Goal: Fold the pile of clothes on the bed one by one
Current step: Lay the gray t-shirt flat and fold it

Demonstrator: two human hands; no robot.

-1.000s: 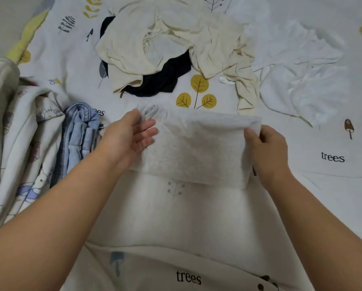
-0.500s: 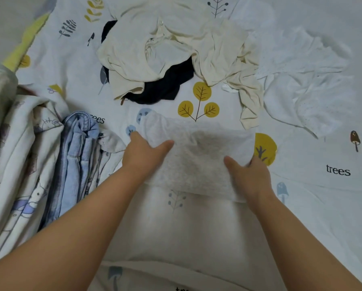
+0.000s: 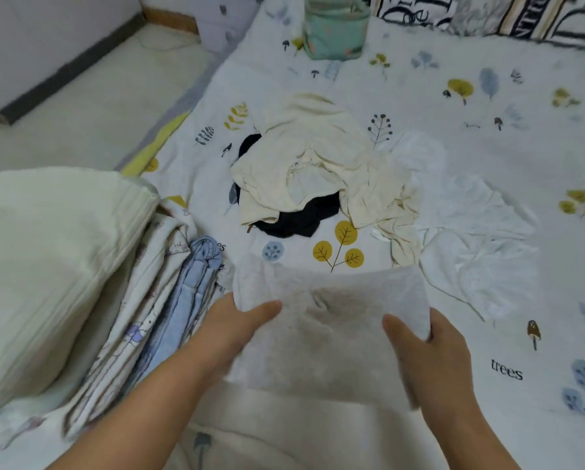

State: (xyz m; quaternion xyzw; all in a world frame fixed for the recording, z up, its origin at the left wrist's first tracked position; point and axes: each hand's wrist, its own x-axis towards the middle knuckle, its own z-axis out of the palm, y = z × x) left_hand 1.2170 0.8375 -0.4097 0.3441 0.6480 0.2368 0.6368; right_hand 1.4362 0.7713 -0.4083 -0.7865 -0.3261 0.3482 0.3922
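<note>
While both hands' fingers pinch a folded white cloth (image 3: 331, 320), the tree-print bedsheet (image 3: 487, 83) meets a pale floor (image 3: 91, 96).

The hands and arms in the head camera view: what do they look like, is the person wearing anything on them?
Both forearms are bare as far as the frame shows. The left hand and right hand wear no gloves, and no rings, watch or bracelet show. No sleeve edge is in view.
</note>
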